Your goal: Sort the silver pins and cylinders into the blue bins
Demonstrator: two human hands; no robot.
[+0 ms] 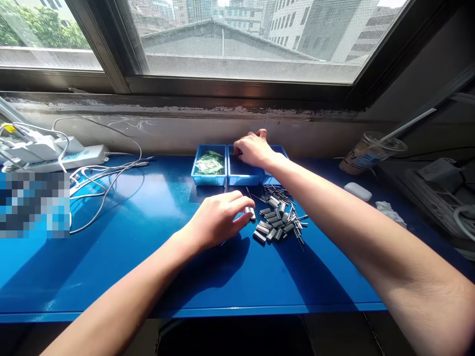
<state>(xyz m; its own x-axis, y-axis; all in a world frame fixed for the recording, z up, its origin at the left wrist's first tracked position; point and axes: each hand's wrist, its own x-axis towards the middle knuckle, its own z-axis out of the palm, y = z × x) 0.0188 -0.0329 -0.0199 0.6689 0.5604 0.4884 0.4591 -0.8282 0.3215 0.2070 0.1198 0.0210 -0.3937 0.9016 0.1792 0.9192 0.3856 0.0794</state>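
Note:
My left hand (222, 217) is low over the blue table, thumb and index finger curled around a small grey metal block (250, 213). Just right of it lies a loose pile of similar grey metal blocks (272, 222), mixed with thin metal pins (298, 225). Farther back, my right hand (254, 148) reaches down into the middle blue bin (243, 180), its fingertips bent together near small dark pieces. What those fingertips hold, if anything, is hidden. The right forearm passes over a third blue bin (280, 149) and partly covers it.
Green-and-clear small plastic bags fill the left blue bin (210, 180). White cables (107, 185) and a power strip (89, 155) occupy the left side. At right are a drink cup with a straw (365, 153), a white case (358, 191) and crumpled tissue (389, 212). A window wall bounds the back.

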